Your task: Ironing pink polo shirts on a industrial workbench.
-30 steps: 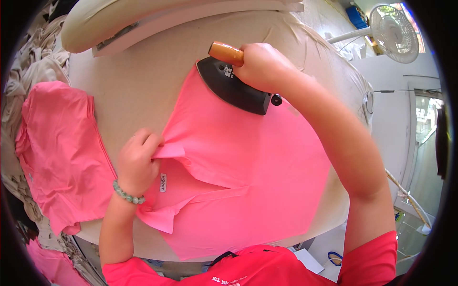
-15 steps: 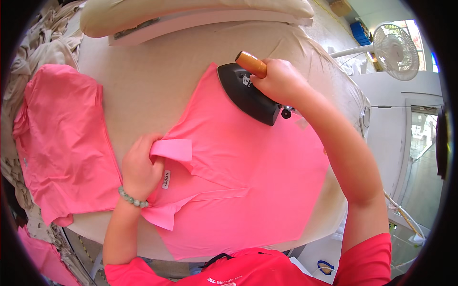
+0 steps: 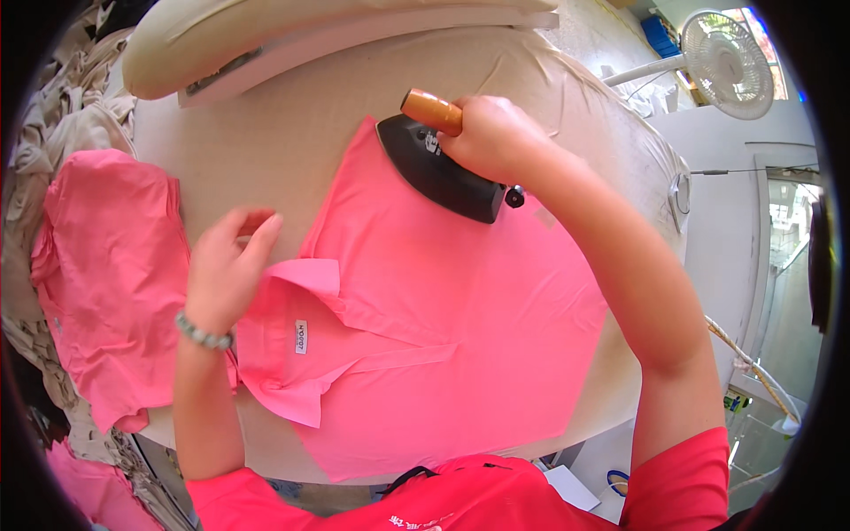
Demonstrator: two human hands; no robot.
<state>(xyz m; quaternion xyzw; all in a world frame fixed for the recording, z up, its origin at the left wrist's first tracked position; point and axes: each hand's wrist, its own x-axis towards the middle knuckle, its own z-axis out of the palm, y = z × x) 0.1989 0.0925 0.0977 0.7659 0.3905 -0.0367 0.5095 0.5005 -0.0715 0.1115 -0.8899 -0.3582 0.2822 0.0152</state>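
A pink collared shirt [image 3: 460, 301] lies spread on the padded ironing table, its collar pointing left and its placket running to the right. My right hand [image 3: 498, 137] is closed around the wooden handle of a black iron [image 3: 438, 177]. The iron rests on the upper part of the shirt, near its far edge. My left hand [image 3: 228, 265], with a beaded bracelet at the wrist, is just left of the collar [image 3: 305, 276]. It holds nothing, and its thumb and fingers are apart. A white label shows inside the neck.
Left of the shirt, a stack of folded pink garments [image 3: 115, 283] lies beside heaped beige cloth [image 3: 84, 115]. A padded pressing arm [image 3: 354, 31] spans the far side of the ironing table [image 3: 257, 133]. A white fan [image 3: 726, 66] stands at the far right.
My left hand has let go of the collar and moved left and away from me. The collar now lies flatter. My right hand stays on the iron, which shows little movement over the shirt.
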